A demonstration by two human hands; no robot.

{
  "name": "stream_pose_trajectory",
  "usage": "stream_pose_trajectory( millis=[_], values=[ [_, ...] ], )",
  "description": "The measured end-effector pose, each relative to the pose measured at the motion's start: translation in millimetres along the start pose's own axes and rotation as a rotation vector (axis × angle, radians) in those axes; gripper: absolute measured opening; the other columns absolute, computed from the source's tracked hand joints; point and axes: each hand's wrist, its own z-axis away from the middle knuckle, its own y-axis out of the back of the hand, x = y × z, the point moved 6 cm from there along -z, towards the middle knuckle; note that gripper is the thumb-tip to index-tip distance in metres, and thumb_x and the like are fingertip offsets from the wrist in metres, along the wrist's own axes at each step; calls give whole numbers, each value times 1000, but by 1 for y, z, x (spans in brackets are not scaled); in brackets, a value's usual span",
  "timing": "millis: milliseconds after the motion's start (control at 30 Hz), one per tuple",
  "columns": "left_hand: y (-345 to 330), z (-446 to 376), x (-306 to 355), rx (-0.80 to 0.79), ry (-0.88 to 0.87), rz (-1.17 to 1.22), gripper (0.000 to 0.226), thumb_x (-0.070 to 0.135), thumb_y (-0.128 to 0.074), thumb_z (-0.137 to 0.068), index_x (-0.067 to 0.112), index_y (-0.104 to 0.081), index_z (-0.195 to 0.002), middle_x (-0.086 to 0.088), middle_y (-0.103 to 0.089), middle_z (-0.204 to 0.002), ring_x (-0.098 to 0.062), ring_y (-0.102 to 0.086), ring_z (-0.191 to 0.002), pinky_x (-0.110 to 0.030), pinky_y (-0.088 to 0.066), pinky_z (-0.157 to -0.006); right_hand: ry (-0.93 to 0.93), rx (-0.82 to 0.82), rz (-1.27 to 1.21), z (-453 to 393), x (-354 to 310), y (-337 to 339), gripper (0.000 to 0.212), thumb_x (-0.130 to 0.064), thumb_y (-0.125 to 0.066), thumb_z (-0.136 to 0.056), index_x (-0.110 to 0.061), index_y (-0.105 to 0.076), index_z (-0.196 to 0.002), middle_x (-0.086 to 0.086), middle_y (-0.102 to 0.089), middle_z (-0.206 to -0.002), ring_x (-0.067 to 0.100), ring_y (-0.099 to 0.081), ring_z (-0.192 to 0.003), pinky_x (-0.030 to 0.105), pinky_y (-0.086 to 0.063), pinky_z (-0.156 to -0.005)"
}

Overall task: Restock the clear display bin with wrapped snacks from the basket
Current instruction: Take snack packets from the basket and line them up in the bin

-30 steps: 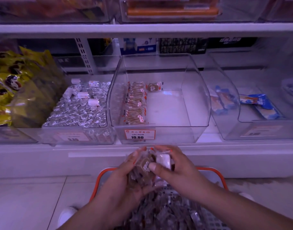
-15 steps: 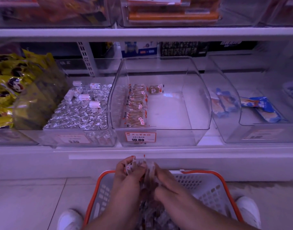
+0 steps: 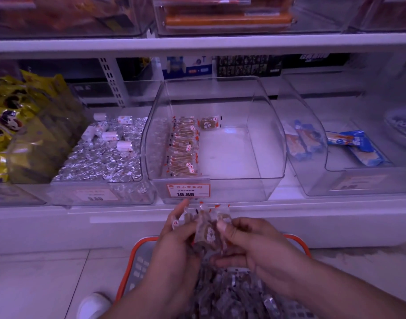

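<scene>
Fingers (image 3: 222, 226) of both hands curl round a small bunch of snacks (image 3: 207, 233) held upright over the basket (image 3: 137, 256). Left hand (image 3: 176, 245) grips the bunch from its left side, thumb and fingertips pressed against the wrappers; right hand (image 3: 250, 245) pinches the bunch from its right side, thumb on top and the other fingers tucked beneath. Red-tipped wrapper ends stick up above the fingers, just below the front of the bin (image 3: 220, 185).

More snacks of the same brown kind fill the basket under the hands, a heap in clear wrappers. Its orange rim shows on both sides of the wrists, and it stands on the pale tiled floor (image 3: 36, 284) in front of the shelf (image 3: 59, 226).

On that shelf the bin sits straight ahead, mostly bare inside. A neat row of wrapped snacks (image 3: 183, 148) lines its left wall from front to back, and one loose snack (image 3: 208, 123) lies flat near the back, just right of the row. An orange price tag (image 3: 188, 190) reading 10.80 is fixed to the bin's front.

Left of it, another clear bin holds silver-wrapped sweets (image 3: 100, 157) with a few white rolls on top. Further left are yellow packets (image 3: 11, 125). To the right, a third bin holds blue-wrapped bars (image 3: 356, 146). A white shoe (image 3: 93, 305) shows on the floor left of the basket.
</scene>
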Motion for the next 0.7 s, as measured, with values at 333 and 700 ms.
stream_pose_trajectory(
  millis=[333,700],
  values=[
    [5,0,7,32,-117,-208,49,-9,-47,-87,24,-64,-119,-9,-77,-93,-18,-72,-72,-28,-56,-62,115,22,44,-1,9,-9,42,-25,-75,-72,-3,-68,-107,14,-73,-87,25,-74,-78,37,-61,-68],
    [4,8,6,12,-222,-489,53,44,-70,-69,36,-60,-120,-2,-77,-99,-15,-73,-94,-17,-55,-72,99,-50,175,-4,10,-16,37,-39,-54,-89,-19,-63,-119,3,-76,-105,30,-75,-80,34,-61,-67]
  ],
)
